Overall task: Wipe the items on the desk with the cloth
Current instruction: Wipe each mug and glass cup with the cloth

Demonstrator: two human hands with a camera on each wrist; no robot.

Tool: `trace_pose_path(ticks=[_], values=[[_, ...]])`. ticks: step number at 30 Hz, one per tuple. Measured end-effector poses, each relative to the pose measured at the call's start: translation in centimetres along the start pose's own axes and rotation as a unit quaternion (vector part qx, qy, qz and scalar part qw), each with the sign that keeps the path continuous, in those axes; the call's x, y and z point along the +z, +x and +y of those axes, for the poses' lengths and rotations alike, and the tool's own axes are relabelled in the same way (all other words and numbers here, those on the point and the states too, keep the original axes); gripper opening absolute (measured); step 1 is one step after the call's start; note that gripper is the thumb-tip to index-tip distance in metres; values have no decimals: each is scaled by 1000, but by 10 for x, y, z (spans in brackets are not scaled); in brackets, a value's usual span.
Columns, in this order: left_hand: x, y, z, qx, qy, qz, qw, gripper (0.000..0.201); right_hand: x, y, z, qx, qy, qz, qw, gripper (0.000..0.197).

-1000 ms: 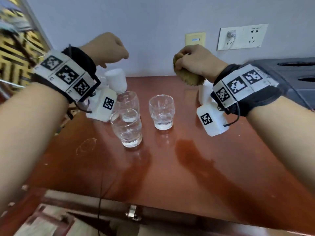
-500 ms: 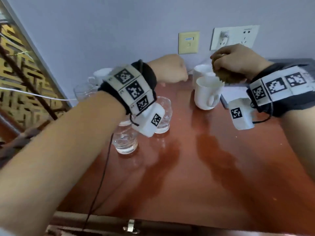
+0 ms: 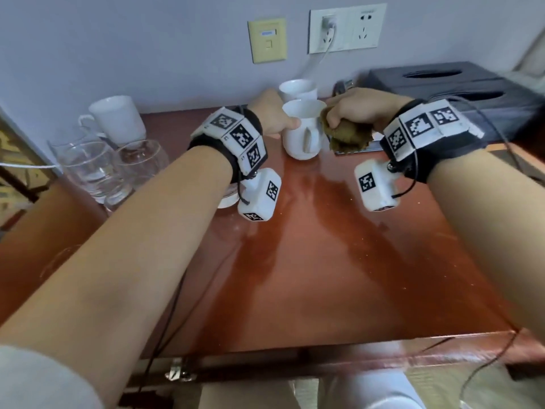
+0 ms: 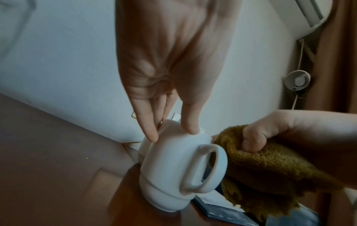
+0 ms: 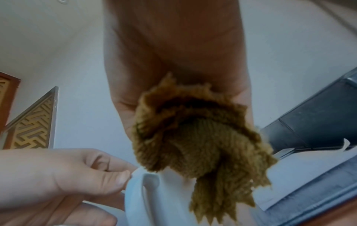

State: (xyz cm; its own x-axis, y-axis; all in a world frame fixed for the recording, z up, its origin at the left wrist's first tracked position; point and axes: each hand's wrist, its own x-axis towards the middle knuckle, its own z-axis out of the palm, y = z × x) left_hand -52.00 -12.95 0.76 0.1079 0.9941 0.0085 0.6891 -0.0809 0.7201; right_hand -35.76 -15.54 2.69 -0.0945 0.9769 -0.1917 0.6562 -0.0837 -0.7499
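A white mug [image 3: 300, 137] stands upright near the back of the red-brown desk [image 3: 324, 261], its handle towards me. My left hand [image 3: 283, 125] pinches its rim on the left; in the left wrist view my thumb and fingers [image 4: 150, 133] sit on the mug [image 4: 173, 168]. My right hand [image 3: 339, 119] grips a bunched brown cloth [image 3: 348, 137] that touches the mug's right rim. The right wrist view shows the cloth [image 5: 197, 137] hanging over the mug [image 5: 146, 198], with my left hand [image 5: 67, 175] beside it.
A second white mug [image 3: 298, 88] stands just behind, by the wall. At the back left are a third mug [image 3: 118, 119] and several drinking glasses [image 3: 88, 169]. A black box [image 3: 460, 87] fills the back right, with a plugged socket [image 3: 327, 28] above.
My left hand swung right, away from the glasses, and took hold of the mug's rim. My right hand kept the cloth and brought it against the mug.
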Motion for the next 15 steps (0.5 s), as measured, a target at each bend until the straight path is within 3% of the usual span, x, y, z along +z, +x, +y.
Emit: trace_pose_path(ticks=[11,15], values=[[0,2,3,-20,8,9,1000,43,1,-1,-3,5,-28,2,1000,40],[-8,-7,9,-39,34,8,999,53,1,-9,-11,-4,-45,41,998,25]])
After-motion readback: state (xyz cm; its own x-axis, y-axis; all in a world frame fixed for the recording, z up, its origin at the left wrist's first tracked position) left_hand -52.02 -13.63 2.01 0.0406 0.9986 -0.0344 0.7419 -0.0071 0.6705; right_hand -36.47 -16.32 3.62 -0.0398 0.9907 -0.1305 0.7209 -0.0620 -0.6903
